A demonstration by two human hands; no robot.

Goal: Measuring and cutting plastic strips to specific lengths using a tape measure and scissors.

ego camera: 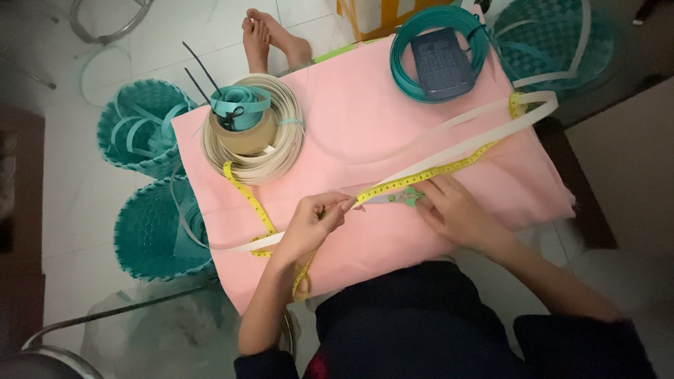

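Teal woven basket [144,125] holds loose strips; left hand [309,228] pinches tape measure [421,175], right hand [453,210] grips scissors [400,198].

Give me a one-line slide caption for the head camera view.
Left hand pinches a yellow measuring tape over pink cloth; right hand covers green-handled scissors.

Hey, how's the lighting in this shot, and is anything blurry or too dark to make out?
Head view: the pink cloth is evenly and brightly lit; the left hand, right hand and yellow tape measure read sharp. The corners fall off into shadow, the dark clothing at the bottom loses all detail, and the teal baskets look slightly soft.
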